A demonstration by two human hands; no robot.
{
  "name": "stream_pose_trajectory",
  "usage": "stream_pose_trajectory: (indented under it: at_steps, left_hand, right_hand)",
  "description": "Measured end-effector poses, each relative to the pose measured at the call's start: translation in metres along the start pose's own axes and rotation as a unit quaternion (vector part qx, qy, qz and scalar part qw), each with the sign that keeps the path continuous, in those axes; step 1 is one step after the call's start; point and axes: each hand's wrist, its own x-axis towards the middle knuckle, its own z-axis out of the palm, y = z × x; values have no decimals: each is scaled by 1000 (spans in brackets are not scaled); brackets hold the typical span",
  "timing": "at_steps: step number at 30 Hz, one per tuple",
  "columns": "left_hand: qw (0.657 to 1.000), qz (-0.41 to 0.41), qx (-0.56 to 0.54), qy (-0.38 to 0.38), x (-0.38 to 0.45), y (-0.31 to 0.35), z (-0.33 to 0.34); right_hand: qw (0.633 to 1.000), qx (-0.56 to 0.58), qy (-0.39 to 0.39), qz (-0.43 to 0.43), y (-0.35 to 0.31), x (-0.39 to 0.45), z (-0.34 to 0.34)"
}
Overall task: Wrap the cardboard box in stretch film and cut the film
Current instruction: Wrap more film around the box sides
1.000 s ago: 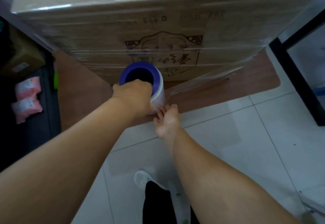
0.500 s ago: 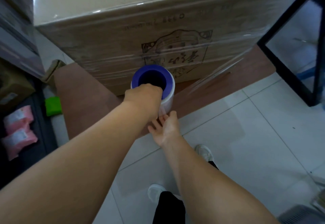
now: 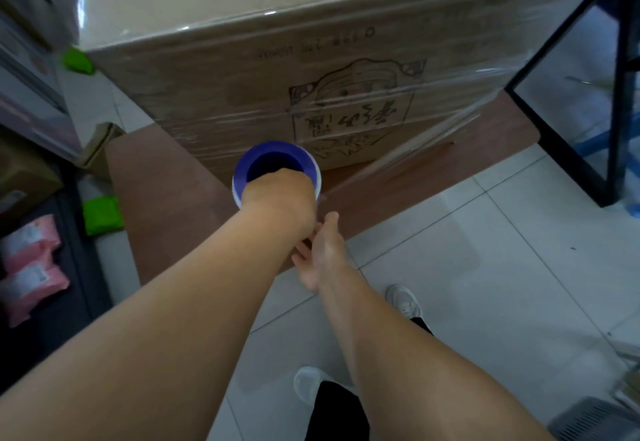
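Note:
A large cardboard box (image 3: 242, 94) stands on a brown board (image 3: 166, 198), with clear film bands across its printed front. My left hand (image 3: 277, 195) grips the top rim of an upright stretch film roll (image 3: 277, 148) with a purple core, just in front of the box's lower edge. My right hand (image 3: 323, 253) is under the roll, fingers straight and pointing up at its lower end, which my left wrist hides. A taut strip of film (image 3: 408, 156) runs from the roll to the box's lower right corner.
A black metal frame (image 3: 620, 94) stands close on the right. On the left are stacked cartons (image 3: 24, 177), green items (image 3: 102, 215) and pink packs (image 3: 31, 264) on the floor. My shoes (image 3: 403, 298) are on the white tiles behind the board.
The roll has shifted left along the box front, away from the print, and the film strip to the right corner has grown longer. Both hands keep their hold.

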Motion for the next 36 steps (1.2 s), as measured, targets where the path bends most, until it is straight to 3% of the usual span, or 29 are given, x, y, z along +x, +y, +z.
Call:
stream_pose_trajectory:
  at_steps: [3,5,11,16,24,29,36]
  left_hand:
    - [995,-30,-72,-66,0,-14,-5]
    - [994,-35,-52,-87,-3,-28,-4]
    - [999,-11,29,-17,-13,-53,5]
    - [997,-41,8,-69,-12,-72,3]
    - [996,-38,73,33,-23,-114,22]
    - [996,-61,56,14,-21,-135,25]
    - [991,-25,116,57,-10,-179,29]
  right_hand:
    - [999,-39,9,-6,3,-4,8]
    - [999,-38,4,-8,5,-9,15]
    - [1000,17,-10,-4,22,-10,33]
    - [999,44,-8,13,42,-8,43]
    - [996,56,-56,30,77,-13,72]
    - [996,36,-68,36,93,-3,88]
    - [994,35,-98,39,99,4,110]
